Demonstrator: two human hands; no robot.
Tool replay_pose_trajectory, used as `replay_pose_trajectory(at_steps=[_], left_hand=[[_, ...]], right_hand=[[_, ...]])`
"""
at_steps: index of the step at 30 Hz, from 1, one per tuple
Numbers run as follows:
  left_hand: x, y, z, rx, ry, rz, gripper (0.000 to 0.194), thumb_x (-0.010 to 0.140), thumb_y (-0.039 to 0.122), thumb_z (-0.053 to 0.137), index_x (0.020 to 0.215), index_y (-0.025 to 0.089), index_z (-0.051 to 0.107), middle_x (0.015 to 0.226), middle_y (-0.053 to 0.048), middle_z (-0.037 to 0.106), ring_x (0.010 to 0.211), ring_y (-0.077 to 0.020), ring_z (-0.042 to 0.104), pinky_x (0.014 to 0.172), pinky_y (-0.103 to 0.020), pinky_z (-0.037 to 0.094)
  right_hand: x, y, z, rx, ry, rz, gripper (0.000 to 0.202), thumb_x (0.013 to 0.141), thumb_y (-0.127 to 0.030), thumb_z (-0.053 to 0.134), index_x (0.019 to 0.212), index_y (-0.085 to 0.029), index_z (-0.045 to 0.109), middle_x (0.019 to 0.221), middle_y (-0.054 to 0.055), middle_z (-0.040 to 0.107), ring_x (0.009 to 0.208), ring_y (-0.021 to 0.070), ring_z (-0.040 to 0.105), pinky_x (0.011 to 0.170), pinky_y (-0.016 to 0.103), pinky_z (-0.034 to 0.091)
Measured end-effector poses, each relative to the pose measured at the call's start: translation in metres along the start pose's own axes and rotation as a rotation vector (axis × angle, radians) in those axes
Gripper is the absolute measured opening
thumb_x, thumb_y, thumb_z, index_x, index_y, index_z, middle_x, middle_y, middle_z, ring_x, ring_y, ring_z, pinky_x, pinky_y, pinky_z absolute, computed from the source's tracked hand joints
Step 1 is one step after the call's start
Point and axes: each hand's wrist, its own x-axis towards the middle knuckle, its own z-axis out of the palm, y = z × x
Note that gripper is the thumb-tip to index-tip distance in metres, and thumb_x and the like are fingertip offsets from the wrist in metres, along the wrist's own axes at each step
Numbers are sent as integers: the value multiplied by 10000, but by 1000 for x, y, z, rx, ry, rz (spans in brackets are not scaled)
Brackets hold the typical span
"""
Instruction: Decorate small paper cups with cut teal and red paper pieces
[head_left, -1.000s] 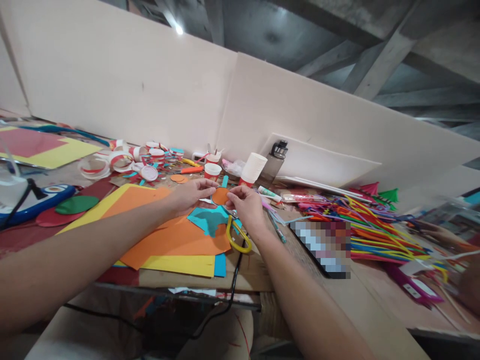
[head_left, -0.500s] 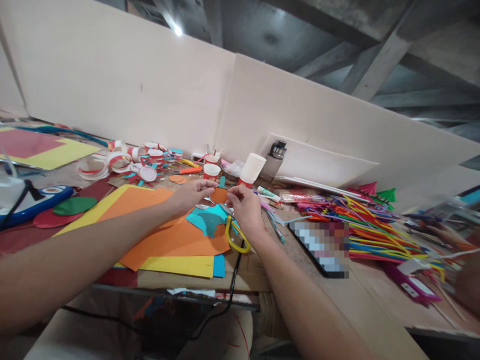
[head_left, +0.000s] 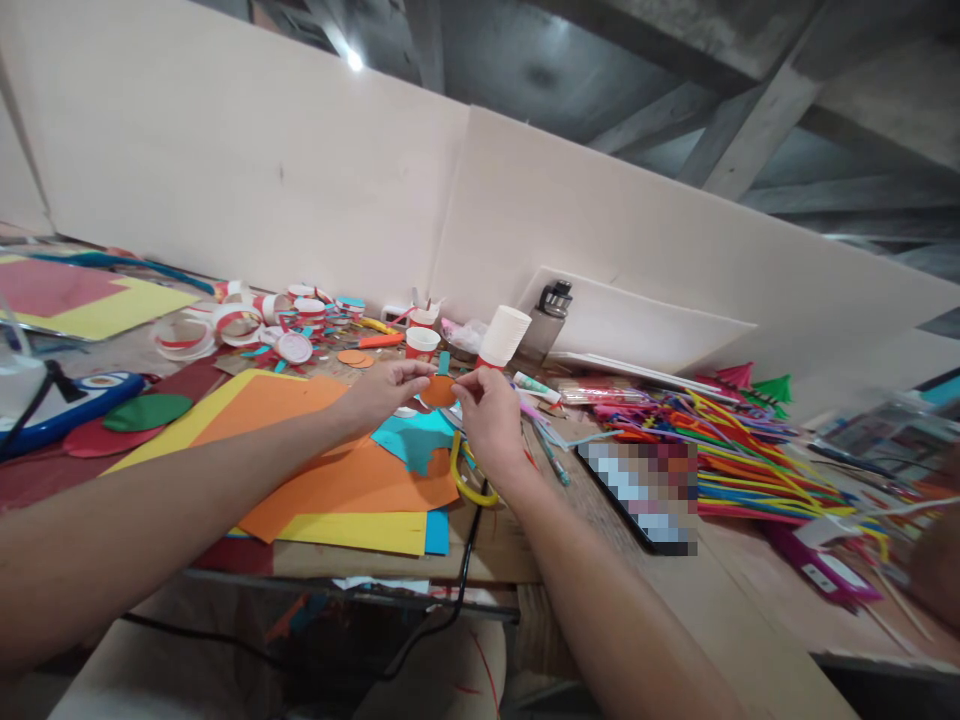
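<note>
Between my two hands is a small orange paper disc (head_left: pixel 438 391) with a teal strip (head_left: pixel 444 362) standing up at its top. My left hand (head_left: pixel 390 391) pinches the disc's left side, and my right hand (head_left: pixel 486 408) grips its right edge. Below them lie a cut piece of turquoise paper (head_left: pixel 412 436) and the yellow handle (head_left: pixel 466 492) of a tool, whose other end is partly hidden by my right hand. Orange sheets (head_left: pixel 337 492) rest on yellow sheets (head_left: pixel 360 530) under my left forearm.
Paper cups (head_left: pixel 423 344), a cup stack (head_left: pixel 506 334) and a bottle (head_left: pixel 545 322) stand behind my hands. Cut cup rings (head_left: pixel 238 324) lie back left. A phone (head_left: pixel 637 500) and colourful pipe cleaners (head_left: pixel 750 460) are to the right. A black cable (head_left: pixel 466 570) hangs over the table edge.
My hands stay nearly in place around the disc, with only a slight shift of the right hand. At the far right, another person's hand has moved mostly out of sight.
</note>
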Motion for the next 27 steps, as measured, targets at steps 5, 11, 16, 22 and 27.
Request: replay_pose_trajectory(at_steps=[5,11,16,22,27], left_hand=[[0,0,-1,90,-4,5,260,826,263,579,1049,139,632,1051,-49,662,673,-126,672,730,-330,570],[-1,-1,-2,144,-9,77,296,801,313,604,1038,141,650,1015,-44,679,697,-135,655,712,-305,556],[0,-5,-1,78,-29,98,344,745,347,676,1021,142,655,971,-54,698,740,-158,657,710,-316,551],[2,-5,0,45,-17,-11,296,699,272,713,949,124,660,864,-53,709,594,-125,637,612,-279,528],[0,-3,1,36,-4,-29,301,676,263,725,937,121,673,850,-57,711,584,-126,633,577,-270,524]], right_hand=[[0,0,1,63,-19,87,102,777,-201,618,744,-212,522,758,16,591,737,177,534,685,304,408],[2,4,3,156,14,101,167,732,-212,627,862,-197,524,835,16,584,733,153,519,704,290,422],[4,6,4,233,-106,136,78,769,-254,570,798,-181,569,768,11,610,698,147,536,689,286,435],[3,8,11,295,-132,152,139,764,-291,578,839,-174,588,783,10,623,696,137,545,664,269,440],[3,16,17,342,-229,215,202,738,-348,605,838,-173,609,703,-17,602,626,120,522,596,250,433]])
